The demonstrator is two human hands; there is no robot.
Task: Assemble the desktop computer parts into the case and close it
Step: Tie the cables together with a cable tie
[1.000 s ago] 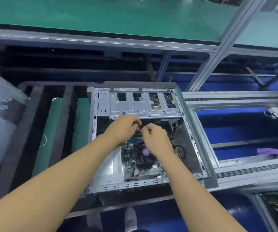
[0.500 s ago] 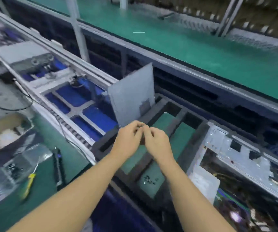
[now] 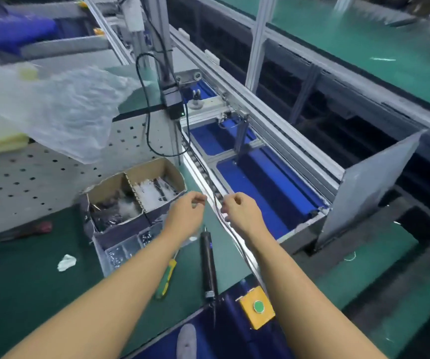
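The flat grey metal side panel [image 3: 369, 187] stands on edge, right; the case is out of view. Left hand [image 3: 186, 216], beside the divided brown cardboard parts box [image 3: 133, 195], and right hand [image 3: 239, 213] show curled fingers; contents indeterminable. Probable step: fetching parts. Next: select one.

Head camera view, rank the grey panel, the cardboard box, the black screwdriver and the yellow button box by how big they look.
1. the grey panel
2. the cardboard box
3. not ranked: the black screwdriver is longer but thin, and the yellow button box is compact and nearer the camera.
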